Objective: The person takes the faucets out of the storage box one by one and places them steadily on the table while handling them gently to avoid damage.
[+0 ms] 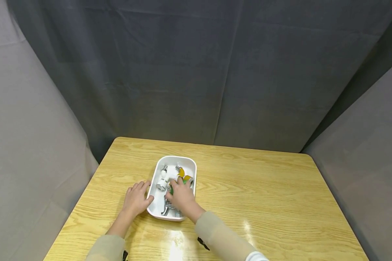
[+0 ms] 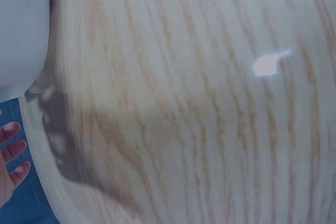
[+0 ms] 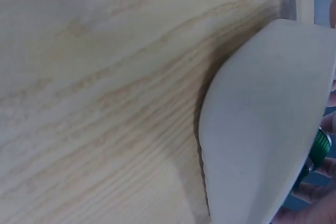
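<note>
A white tray point(image 1: 152, 206) holds several chrome and white plumbing fittings. My right hand point(image 1: 183, 197) reaches into it from the right, fingers curled down among the pieces. In the right wrist view its fingers lie round a green ribbed fitting point(image 3: 318, 149) with metal on it, partly hidden by the tray wall. Beside those fingers are a white-and-chrome round fitting point(image 1: 161, 185) and a chrome tap point(image 1: 166, 208). Yellow-handled metal pieces point(image 1: 181, 172) lie farther back. My left hand point(image 1: 136, 198) rests at the tray's left rim, fingers spread and holding no fitting.
The tray stands on a wood-grain table point(image 1: 254, 188), left of its middle. A dark cloth point(image 1: 170, 72) hangs behind the table, with pale cloth walls point(image 1: 29, 145) on both sides. A small chrome-and-white piece point(image 1: 164, 170) lies at the tray's far left.
</note>
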A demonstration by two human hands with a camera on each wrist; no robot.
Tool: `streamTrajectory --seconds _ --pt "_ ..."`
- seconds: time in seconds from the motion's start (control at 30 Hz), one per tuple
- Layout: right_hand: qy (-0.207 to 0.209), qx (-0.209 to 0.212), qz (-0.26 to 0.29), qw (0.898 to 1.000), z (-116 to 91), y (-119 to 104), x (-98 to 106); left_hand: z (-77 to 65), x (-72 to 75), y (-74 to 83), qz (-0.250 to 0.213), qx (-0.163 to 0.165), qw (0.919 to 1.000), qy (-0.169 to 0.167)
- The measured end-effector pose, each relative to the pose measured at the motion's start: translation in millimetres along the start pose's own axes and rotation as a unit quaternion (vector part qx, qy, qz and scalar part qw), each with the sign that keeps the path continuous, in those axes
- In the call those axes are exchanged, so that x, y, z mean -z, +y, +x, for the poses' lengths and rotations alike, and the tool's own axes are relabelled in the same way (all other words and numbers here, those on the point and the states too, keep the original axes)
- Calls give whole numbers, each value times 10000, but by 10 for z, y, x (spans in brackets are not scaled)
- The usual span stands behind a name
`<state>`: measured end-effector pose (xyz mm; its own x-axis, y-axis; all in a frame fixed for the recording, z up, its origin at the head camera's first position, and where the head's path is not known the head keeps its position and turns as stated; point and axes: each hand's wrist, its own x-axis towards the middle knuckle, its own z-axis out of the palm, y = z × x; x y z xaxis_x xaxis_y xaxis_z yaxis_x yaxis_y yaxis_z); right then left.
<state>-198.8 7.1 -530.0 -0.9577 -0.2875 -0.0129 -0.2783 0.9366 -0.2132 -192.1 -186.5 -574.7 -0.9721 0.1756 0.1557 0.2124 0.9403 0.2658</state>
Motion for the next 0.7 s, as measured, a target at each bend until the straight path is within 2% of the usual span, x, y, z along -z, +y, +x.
streamTrajectory --seconds 0.33,0.7 --pt "249 161 -199 9994 28 69 189 -2 -11 7 -27 10 10000 75" --pt "612 113 357 9974 81 253 359 -11 -1 17 -69 -14 9999 110"
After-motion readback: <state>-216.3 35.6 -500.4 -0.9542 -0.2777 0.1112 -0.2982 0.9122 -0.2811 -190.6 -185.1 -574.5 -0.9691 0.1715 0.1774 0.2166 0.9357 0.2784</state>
